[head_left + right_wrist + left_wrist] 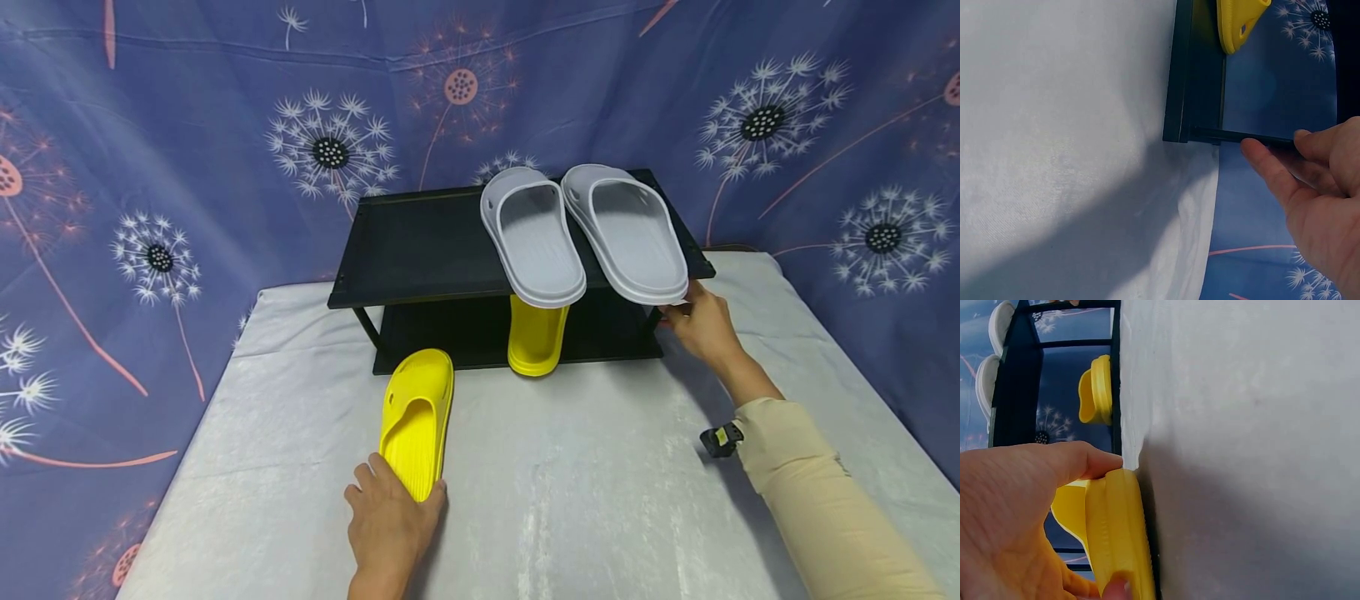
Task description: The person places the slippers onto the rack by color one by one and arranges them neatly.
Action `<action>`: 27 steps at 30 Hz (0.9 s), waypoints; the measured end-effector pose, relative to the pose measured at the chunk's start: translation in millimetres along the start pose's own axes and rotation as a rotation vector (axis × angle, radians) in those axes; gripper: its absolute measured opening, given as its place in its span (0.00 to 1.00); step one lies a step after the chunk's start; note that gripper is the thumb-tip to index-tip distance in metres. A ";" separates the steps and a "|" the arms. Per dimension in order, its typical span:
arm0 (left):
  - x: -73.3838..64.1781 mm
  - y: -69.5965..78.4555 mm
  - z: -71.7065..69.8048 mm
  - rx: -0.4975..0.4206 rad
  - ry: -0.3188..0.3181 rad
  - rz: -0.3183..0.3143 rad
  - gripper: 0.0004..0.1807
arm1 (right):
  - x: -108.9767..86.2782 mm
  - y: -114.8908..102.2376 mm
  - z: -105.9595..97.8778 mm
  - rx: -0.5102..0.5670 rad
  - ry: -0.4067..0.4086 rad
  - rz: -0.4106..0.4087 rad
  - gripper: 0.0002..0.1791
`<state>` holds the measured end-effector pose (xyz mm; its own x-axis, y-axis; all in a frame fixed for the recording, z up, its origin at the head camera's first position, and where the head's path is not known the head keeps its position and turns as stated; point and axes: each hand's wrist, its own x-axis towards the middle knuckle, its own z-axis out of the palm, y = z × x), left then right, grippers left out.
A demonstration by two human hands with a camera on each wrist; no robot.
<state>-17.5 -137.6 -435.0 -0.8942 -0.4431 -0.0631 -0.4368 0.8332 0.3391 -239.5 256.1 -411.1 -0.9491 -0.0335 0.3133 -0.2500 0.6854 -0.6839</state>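
Observation:
My left hand [390, 521] grips the heel end of a yellow clog [423, 383], thumb on one side and fingers on the other. The clog's toe points at a black two-tier shoe rack [420, 246] and overlaps the lower shelf's front edge in the head view. In the left wrist view, the clog [1116, 531] is close over the cloth, with a shadow beside it. A second yellow clog [536, 342] sits on the lower shelf, its toe hidden under the top one. At the rack's right end, my right hand [705, 325] pinches a thin black post [1241, 135] between thumb and fingers.
Two light grey clogs, the left one [540, 242] and the right one [637, 237], lie side by side on the top shelf's right half. A pale cloth [585, 483] covers the table. Blue dandelion-print fabric [225, 100] hangs behind the rack and along both sides.

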 end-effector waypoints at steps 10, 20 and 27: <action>4.3 1.0 -1.8 -0.013 -0.014 -0.008 0.45 | -0.1 0.1 0.8 0.012 0.010 -0.005 0.12; 6.6 1.4 -1.1 -0.019 0.015 0.035 0.47 | -0.1 0.4 0.2 -0.026 0.018 -0.015 0.12; 7.2 2.8 -0.7 -0.007 0.036 0.071 0.47 | -0.3 1.2 0.1 -0.019 0.014 -0.011 0.12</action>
<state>-25.1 -138.7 -433.9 -0.9189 -0.3945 -0.0048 -0.3714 0.8606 0.3484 -239.5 256.8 -412.1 -0.9435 -0.0311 0.3299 -0.2566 0.6986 -0.6679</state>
